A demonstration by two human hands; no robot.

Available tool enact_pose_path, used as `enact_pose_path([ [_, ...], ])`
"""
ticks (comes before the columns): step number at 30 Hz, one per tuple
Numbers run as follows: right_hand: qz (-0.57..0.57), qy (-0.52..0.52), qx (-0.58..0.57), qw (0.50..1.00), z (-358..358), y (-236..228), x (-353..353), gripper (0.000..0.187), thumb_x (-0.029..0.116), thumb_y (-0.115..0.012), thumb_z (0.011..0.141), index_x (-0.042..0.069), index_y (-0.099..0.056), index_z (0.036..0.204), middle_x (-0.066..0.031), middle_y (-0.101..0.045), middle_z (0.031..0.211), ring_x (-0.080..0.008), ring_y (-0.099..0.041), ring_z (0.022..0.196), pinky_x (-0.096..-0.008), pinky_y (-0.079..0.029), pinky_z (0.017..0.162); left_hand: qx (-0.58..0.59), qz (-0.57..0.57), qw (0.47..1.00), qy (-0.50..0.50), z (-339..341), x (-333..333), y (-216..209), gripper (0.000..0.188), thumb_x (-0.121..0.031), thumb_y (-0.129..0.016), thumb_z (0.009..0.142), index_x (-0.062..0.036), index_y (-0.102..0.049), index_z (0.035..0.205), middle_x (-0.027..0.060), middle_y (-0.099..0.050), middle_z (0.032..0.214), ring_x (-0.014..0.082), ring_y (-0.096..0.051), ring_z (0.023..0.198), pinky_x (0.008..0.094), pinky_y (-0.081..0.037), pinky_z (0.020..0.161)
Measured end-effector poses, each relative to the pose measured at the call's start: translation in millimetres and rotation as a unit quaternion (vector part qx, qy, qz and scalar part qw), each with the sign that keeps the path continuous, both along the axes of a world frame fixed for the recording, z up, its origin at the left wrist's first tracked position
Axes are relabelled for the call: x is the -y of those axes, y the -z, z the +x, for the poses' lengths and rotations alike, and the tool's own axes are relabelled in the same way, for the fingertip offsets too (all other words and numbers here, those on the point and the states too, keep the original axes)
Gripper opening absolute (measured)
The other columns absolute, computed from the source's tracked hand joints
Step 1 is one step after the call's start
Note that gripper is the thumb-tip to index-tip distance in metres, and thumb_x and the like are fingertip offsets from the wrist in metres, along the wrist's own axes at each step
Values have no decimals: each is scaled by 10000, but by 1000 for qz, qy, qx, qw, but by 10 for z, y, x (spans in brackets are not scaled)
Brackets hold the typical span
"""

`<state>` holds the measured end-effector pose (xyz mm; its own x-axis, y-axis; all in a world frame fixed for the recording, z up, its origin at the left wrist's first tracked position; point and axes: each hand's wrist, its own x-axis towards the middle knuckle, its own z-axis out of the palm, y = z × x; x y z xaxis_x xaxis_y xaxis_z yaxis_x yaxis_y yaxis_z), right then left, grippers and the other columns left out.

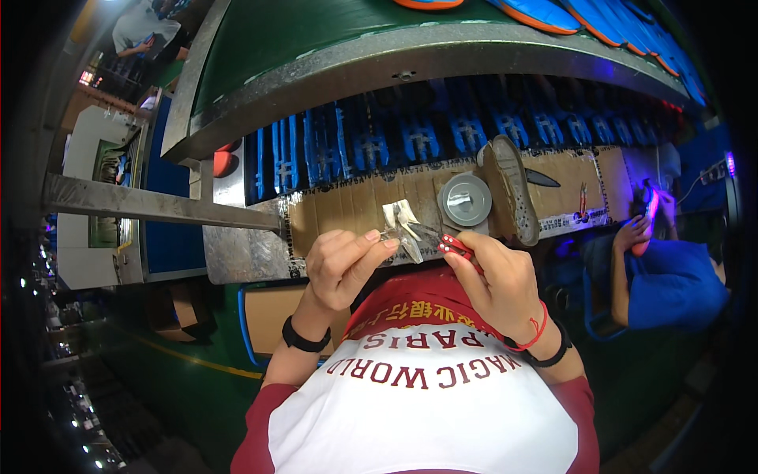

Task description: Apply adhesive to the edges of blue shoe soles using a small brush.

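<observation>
My left hand pinches a small, thin piece between thumb and fingertips; what kind it is I cannot make out. In my right hand is a small tool with a red handle dotted with white, and its narrow metal end points left toward the pinched piece. A clear, brownish strip hangs between the two hands. Just beyond them a crumpled white scrap lies on the cardboard-covered bench. A round grey dish stands behind my right hand, beside an upright grey-brown shoe.
A dark blade-shaped piece and a small orange-handled tool lie right of the shoe. Several blue parts line the shelf under the green conveyor. A metal bar crosses at left. At right sits a co-worker in blue.
</observation>
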<state>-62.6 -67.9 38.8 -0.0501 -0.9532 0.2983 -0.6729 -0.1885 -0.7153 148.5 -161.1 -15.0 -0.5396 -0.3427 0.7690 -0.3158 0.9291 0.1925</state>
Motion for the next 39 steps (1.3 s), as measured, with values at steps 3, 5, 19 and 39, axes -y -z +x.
enact_pose_path([
  [3,-8,4,0,1000,18,19,86,178,93,-671,827,-35,-593,922,-135,-635,738,-256,-616,561,-299,-467,468,-10,-9,1000,-2,-15,-3,5,297,-78,-792,663,-78,-720,951,21,-554,1037,160,-560,773,287,-451,635],
  [5,0,10,4,1000,21,38,130,180,100,-665,834,-36,-596,929,-139,-638,737,-259,-616,558,-300,-468,469,-19,-1,1000,3,-21,-16,13,295,-72,-794,659,-73,-722,945,24,-553,1028,159,-562,764,287,-450,631],
  [19,-2,19,8,1000,49,64,86,181,96,-674,828,-38,-598,925,-146,-639,743,-256,-622,567,-300,-475,475,-18,-29,999,-33,-76,70,53,327,-53,-783,659,-63,-708,977,32,-558,1018,159,-561,761,286,-427,636],
  [39,-17,34,74,997,-82,116,213,172,101,-673,837,-27,-623,941,-140,-640,738,-232,-616,547,-296,-463,476,-69,40,997,-11,-49,54,35,303,29,-766,650,-64,-701,931,45,-558,1000,172,-565,758,302,-455,635],
])
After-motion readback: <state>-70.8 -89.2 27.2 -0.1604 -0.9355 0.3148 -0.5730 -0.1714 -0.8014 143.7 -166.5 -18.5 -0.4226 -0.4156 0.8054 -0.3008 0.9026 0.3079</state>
